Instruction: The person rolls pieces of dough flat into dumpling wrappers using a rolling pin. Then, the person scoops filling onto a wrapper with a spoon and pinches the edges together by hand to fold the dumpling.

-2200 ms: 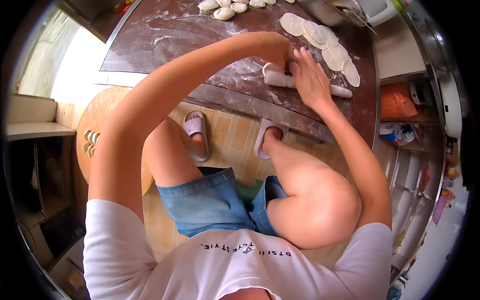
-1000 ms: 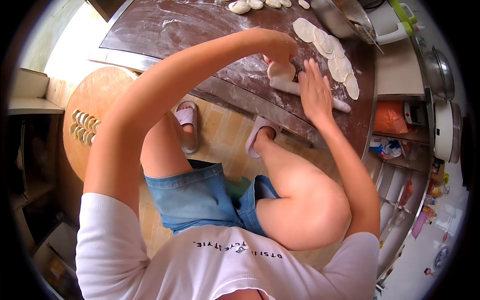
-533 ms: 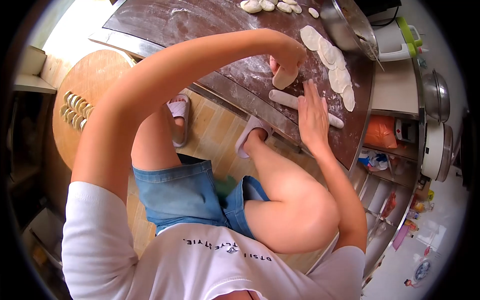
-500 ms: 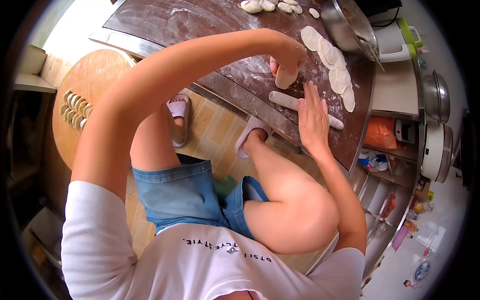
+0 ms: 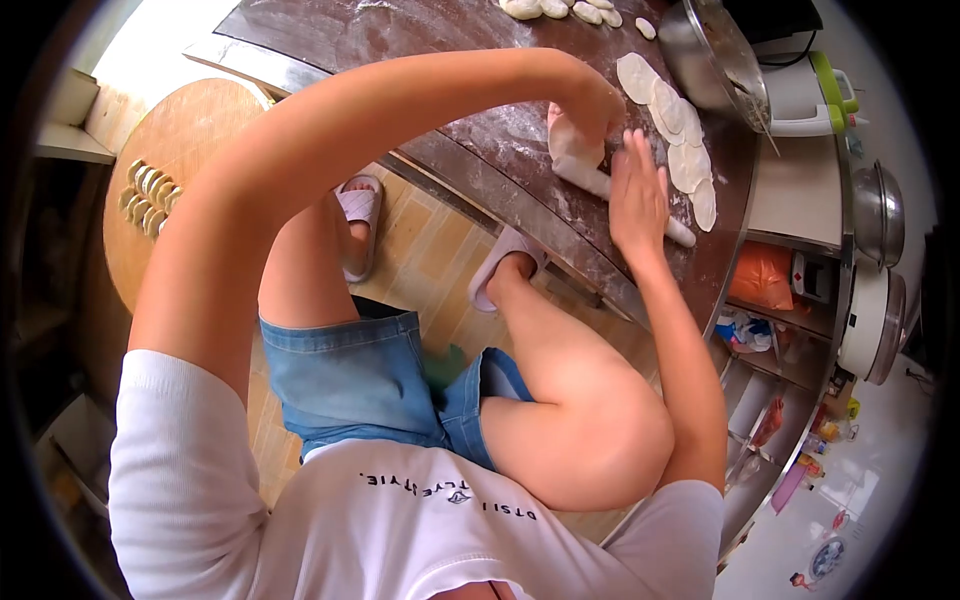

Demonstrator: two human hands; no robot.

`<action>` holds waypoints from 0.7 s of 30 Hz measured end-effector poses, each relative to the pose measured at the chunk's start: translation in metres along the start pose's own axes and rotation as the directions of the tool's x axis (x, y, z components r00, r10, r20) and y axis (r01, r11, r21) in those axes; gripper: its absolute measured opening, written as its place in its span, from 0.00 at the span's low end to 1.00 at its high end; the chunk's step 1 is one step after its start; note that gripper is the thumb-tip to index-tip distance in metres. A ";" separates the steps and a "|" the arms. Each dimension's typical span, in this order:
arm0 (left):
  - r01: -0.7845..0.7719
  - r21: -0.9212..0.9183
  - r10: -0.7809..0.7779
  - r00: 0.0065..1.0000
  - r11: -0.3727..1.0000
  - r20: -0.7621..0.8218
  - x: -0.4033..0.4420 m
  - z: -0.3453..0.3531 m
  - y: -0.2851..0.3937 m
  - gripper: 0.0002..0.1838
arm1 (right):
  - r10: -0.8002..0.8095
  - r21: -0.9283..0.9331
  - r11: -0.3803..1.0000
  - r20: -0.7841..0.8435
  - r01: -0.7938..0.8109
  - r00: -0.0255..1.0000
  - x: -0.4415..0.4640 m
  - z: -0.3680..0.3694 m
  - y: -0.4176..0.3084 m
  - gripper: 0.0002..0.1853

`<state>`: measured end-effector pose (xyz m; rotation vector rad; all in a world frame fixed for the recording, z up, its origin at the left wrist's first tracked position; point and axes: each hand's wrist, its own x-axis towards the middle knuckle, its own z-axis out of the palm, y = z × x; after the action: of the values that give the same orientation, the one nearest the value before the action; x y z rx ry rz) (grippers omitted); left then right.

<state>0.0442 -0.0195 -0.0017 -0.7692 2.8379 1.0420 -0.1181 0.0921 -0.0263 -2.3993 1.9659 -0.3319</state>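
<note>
My left hand (image 5: 592,108) bends over the floured dark table and pinches the upper part of a thin dough wrapper (image 5: 570,142). The wrapper's lower edge meets a floury rolling pin (image 5: 681,232). My right hand (image 5: 640,195) lies flat across the pin, fingers stretched out and pointing away from me. Part of the pin is hidden under that palm. Right of my hands, a row of overlapping round wrappers (image 5: 690,165) lies on the table. Several small dough pieces (image 5: 588,12) sit at the far edge.
A metal bowl (image 5: 700,60) stands behind the wrappers, beside a white and green appliance (image 5: 810,95). At left, a round wooden board (image 5: 205,120) carries several dumplings (image 5: 150,200). Open shelves with an orange bag (image 5: 760,272) are at right. My knee is below my right forearm.
The wrapper in my left hand has come down against the rolling pin; before, a gap lay between them. My right palm stays on the pin. The whole view has shifted slightly.
</note>
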 end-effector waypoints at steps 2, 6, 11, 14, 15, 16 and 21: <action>-0.048 0.181 0.053 0.998 0.982 -0.023 -0.002 -0.006 0.005 0.12 | 0.080 -0.005 0.997 -0.056 -0.081 0.995 0.047 0.006 0.010 0.29; -0.096 0.167 0.104 0.994 0.981 -0.041 0.011 -0.001 -0.008 0.13 | 0.042 -0.005 0.999 -0.005 -0.042 0.999 0.016 0.002 0.001 0.28; -0.045 -0.099 0.041 0.998 0.994 -0.036 0.004 0.013 -0.015 0.10 | -0.032 0.038 0.999 0.044 0.030 0.999 -0.039 -0.015 -0.014 0.27; -0.105 -0.056 0.091 0.974 0.993 -0.209 -0.012 0.010 -0.022 0.08 | -0.001 -0.001 1.000 -0.021 0.001 1.000 -0.006 -0.007 -0.010 0.26; -0.062 0.016 0.064 0.960 0.998 -0.274 -0.011 0.015 -0.032 0.08 | -0.025 -0.025 0.999 -0.029 0.024 0.999 -0.008 -0.006 -0.009 0.25; -0.056 -0.219 -0.011 0.956 0.974 -0.293 -0.037 0.009 -0.025 0.09 | -0.049 -0.005 0.999 -0.024 0.049 0.999 -0.015 -0.007 -0.009 0.25; 0.032 -0.556 -0.364 0.787 0.830 -0.498 -0.133 -0.005 -0.070 0.08 | -0.064 0.031 0.998 0.054 0.063 0.996 -0.048 -0.025 -0.015 0.27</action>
<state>0.1939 -0.0100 -0.0150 -1.6839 2.7919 1.8523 -0.1166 0.1453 -0.0066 -2.4299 1.8528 -0.2906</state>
